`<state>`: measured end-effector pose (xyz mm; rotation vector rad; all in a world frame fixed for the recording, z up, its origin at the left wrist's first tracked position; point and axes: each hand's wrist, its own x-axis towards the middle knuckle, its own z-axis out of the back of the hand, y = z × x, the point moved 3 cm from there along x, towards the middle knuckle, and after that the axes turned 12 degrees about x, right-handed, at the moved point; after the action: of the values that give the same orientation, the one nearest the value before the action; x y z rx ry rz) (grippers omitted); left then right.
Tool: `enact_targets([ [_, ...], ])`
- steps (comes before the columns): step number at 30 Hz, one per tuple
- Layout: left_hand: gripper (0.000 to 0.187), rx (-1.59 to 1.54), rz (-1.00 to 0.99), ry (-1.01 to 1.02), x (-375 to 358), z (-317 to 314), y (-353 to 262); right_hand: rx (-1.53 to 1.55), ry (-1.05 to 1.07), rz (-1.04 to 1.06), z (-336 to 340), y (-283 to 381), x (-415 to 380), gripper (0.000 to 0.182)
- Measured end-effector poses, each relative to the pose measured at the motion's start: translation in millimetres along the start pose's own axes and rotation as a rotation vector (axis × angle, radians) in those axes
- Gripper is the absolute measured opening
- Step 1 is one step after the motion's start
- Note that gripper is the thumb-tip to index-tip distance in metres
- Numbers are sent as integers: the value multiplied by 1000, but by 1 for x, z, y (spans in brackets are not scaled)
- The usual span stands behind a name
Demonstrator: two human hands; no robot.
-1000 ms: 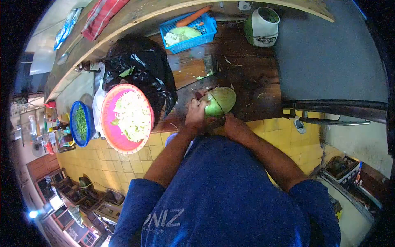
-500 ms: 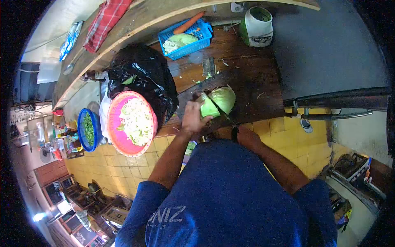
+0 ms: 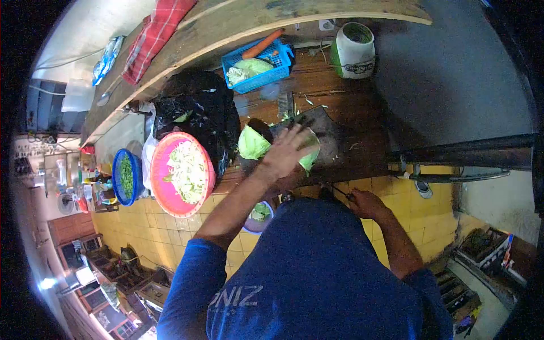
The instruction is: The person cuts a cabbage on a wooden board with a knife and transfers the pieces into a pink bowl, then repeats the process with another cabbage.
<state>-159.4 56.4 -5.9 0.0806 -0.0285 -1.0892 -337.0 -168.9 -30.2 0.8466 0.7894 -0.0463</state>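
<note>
My left hand (image 3: 285,152) lies with its fingers spread over the near-left side of a cabbage piece (image 3: 309,158), partly covering it. A second cut piece of cabbage (image 3: 253,143) sits apart to the left of that hand. Beneath them is a dark cutting board (image 3: 330,131) on the wooden counter. Off the counter's near edge, to the right of my body, my right hand (image 3: 366,204) is closed round the handle of a knife (image 3: 338,191). Its blade points left, away from the cabbage.
A pink basin (image 3: 161,195) of shredded cabbage and a blue bowl (image 3: 117,187) of chopped greens stand left, beside a black plastic bag (image 3: 212,122). Behind are a blue basket (image 3: 263,85) with a carrot and cabbage, and a white container (image 3: 356,54). A purple-rimmed tub (image 3: 253,228) sits below.
The knife has come out of the cabbage and moved down toward my body with my right hand. The cabbage is now in separated pieces, and my left hand has shifted right onto one.
</note>
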Motion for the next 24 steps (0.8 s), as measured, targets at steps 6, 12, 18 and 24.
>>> enact_targets([
  [6,43,50,105,673,48,-7,-27,-69,-108,-73,24,-50,-8,38],
  [12,41,-1181,766,-273,-13,-46,16,182,-450,33,29,-38,11,43],
  [18,64,-1093,877,-334,-62,-62,-2,180,-513,78,-27,-26,71,41],
  [24,59,-963,814,-284,-70,-76,-13,294,-494,128,-30,30,58,40],
])
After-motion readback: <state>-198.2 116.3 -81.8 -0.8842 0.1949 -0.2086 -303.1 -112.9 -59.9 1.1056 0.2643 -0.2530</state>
